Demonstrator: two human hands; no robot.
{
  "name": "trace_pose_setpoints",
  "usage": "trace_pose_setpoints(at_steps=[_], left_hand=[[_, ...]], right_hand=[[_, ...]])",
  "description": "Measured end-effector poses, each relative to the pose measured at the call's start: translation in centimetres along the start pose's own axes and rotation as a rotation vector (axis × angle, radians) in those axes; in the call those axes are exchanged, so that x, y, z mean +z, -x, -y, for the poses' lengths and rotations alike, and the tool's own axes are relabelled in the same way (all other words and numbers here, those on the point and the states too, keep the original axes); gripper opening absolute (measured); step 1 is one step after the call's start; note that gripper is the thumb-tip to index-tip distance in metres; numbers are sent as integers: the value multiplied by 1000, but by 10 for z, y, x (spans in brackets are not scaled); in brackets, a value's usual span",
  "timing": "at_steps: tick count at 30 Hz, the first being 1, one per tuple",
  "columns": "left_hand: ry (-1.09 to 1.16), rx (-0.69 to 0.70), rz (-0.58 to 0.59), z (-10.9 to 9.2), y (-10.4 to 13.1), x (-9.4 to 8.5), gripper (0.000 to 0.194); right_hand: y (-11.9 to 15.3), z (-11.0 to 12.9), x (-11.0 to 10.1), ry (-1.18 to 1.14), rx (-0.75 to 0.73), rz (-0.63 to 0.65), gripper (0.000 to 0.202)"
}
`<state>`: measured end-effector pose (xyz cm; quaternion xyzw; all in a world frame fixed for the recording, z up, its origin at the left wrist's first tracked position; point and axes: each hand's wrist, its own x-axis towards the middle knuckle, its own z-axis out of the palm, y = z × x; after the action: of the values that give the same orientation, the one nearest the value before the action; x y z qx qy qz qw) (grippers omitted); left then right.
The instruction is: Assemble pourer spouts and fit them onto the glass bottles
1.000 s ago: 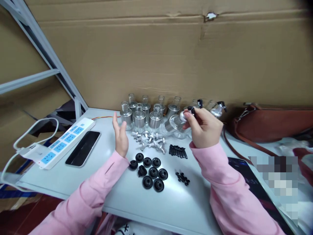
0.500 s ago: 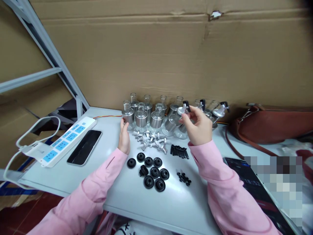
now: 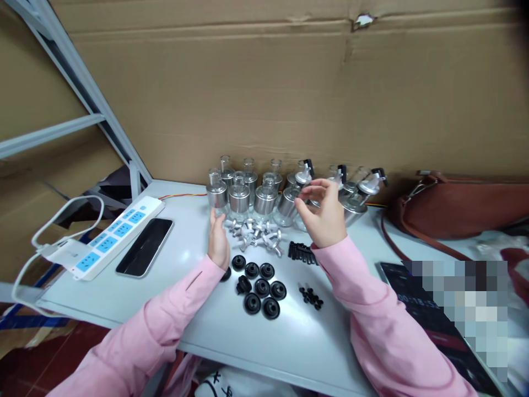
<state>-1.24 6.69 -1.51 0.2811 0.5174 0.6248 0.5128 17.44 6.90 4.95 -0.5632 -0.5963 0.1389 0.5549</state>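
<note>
Glass bottle (image 3: pixel 288 205) with a silver band, standing near the back of the table (image 3: pixel 306 347) and fitted with a silver top (image 3: pixel 303 176) that bears a black lever (image 3: pixel 308 164). Since the preceding view, the right hand (image 3: pixel 326 220) has come away from this top: its thumb and fingers are parted just beside the bottle, with nothing visibly held, though whether a fingertip grazes the glass cannot be told. The left hand (image 3: pixel 219 242) is also unclenched and holds nothing visible, beside the loose silver fittings (image 3: pixel 256 234). Three levered tops now stand along the row, which suggests that work on this bottle is finished. Loose black discs (image 3: pixel 262 288), black rods (image 3: pixel 301 252) and small black pieces (image 3: pixel 311 298) lie nearer the front.
</note>
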Motion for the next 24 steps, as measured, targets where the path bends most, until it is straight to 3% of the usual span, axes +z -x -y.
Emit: trace_pose_setpoints(at_steps=[3, 5, 8, 11, 18, 24], left_hand=[[-13, -10, 47, 2, 13, 2, 42], [-24, -13, 88, 2, 20, 3, 41], [-35, -18, 129, 2, 25, 5, 42], [-41, -3, 155, 3, 29, 8, 41], [-99, 90, 137, 5, 34, 7, 36], [-137, 195, 126, 0, 33, 5, 35]], right_hand=[[2, 9, -7, 247, -64, 143, 20], [4, 13, -9, 491, -66, 378, 11], [10, 11, -7, 721, -11, 699, 11], [19, 1, 1, 805, 33, 846, 11], [31, -6, 14, 876, 100, 960, 8], [11, 0, -5, 763, 100, 922, 7]])
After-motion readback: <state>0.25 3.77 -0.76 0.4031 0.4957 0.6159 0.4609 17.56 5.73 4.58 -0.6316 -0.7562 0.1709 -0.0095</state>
